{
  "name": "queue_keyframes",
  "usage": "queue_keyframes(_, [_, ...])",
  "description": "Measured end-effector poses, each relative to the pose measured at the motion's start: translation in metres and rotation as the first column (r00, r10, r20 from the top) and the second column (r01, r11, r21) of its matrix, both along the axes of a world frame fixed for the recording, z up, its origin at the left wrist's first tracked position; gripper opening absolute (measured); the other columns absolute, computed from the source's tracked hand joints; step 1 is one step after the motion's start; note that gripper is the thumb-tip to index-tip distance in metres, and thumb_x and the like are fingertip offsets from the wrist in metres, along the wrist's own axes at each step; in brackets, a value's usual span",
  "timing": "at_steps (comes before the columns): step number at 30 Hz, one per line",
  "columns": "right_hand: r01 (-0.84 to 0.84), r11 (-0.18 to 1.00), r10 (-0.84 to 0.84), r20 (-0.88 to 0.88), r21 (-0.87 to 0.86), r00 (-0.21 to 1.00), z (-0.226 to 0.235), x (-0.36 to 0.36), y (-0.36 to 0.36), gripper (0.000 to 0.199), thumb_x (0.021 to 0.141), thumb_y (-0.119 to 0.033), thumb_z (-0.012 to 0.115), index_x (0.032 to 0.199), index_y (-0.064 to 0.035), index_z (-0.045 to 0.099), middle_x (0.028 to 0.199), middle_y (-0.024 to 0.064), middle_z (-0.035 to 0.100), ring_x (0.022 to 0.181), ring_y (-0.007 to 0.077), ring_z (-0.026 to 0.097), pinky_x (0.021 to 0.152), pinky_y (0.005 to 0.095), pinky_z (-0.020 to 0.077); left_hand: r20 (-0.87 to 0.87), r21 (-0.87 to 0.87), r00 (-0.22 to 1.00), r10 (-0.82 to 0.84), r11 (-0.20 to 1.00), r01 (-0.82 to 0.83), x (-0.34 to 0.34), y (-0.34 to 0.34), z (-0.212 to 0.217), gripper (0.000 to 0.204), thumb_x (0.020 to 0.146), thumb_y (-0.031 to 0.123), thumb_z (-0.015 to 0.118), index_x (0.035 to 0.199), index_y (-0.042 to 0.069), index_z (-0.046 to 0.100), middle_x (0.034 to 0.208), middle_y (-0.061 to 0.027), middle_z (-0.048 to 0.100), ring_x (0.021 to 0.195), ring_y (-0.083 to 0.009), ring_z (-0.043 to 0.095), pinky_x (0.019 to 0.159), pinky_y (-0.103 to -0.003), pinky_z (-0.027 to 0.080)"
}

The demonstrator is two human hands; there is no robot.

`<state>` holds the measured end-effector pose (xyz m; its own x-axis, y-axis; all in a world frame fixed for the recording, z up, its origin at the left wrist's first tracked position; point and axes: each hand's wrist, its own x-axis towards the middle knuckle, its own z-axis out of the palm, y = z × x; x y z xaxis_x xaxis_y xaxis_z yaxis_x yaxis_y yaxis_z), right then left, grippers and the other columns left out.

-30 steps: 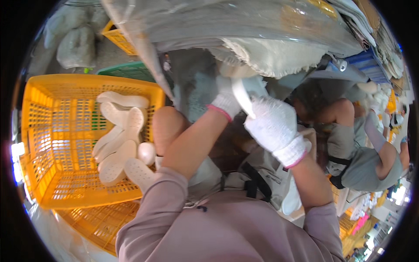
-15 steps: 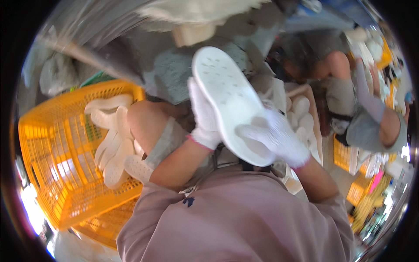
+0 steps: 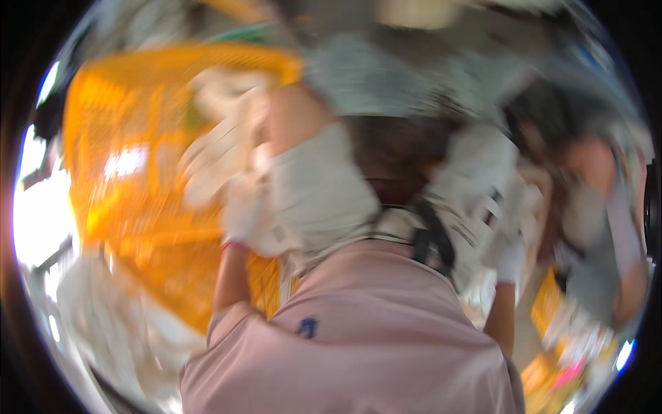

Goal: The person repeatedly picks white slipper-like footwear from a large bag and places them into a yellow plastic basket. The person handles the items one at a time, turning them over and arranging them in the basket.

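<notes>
My left hand, in a white glove with a red cuff, is at the near right corner of the yellow basket. White shoe soles lie in that basket, just beyond the hand. Out to the right, my right hand, also gloved in white, is low beside a pale crate with whitish things in it. Motion smears both hands, so their fingers and anything in them cannot be made out.
A second yellow basket sits under the first. At the right, another person sits close by, with more yellow containers near them. Clear plastic bags lie at the lower left.
Both hands held a white shoe sole up in front of me; it no longer shows there. My hands have parted, left toward the yellow basket, right toward the pale crate. The view has swung.
</notes>
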<state>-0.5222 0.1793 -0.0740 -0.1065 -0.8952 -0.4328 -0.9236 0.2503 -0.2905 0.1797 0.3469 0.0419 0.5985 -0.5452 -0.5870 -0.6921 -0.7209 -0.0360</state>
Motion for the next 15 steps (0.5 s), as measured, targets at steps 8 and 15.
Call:
queue_keyframes(8, [0.391,0.920,-0.311,0.632,0.013,0.710,0.070,-0.036,0.008,0.055,0.102,-0.021,0.070,0.147,0.0072,0.054,0.134,0.0225,0.069,0.125,0.0310,0.065,0.106,0.0416,0.0531,-0.883,-0.184,0.315,0.348,0.362,-0.914,0.046,0.058,-0.085,0.039,0.106,0.028,0.064,0.139,0.006,0.062,0.133,-0.0080,0.065,0.117,-0.0225,0.063,0.104,-0.041,0.054])
queue_keyframes(15, [0.542,0.771,-0.623,-0.569,-0.333,0.537,0.121,-0.094,0.215,0.039,0.100,-0.034,0.060,0.133,-0.0144,0.067,0.108,0.0263,0.076,0.101,0.0472,0.074,0.087,0.0551,0.0590,-0.524,-0.237,0.717,0.460,0.730,-0.641,0.140,0.047,-0.047,0.033,0.105,0.015,0.060,0.133,-0.001,0.066,0.134,-0.0124,0.068,0.125,-0.0259,0.062,0.108,-0.041,0.051])
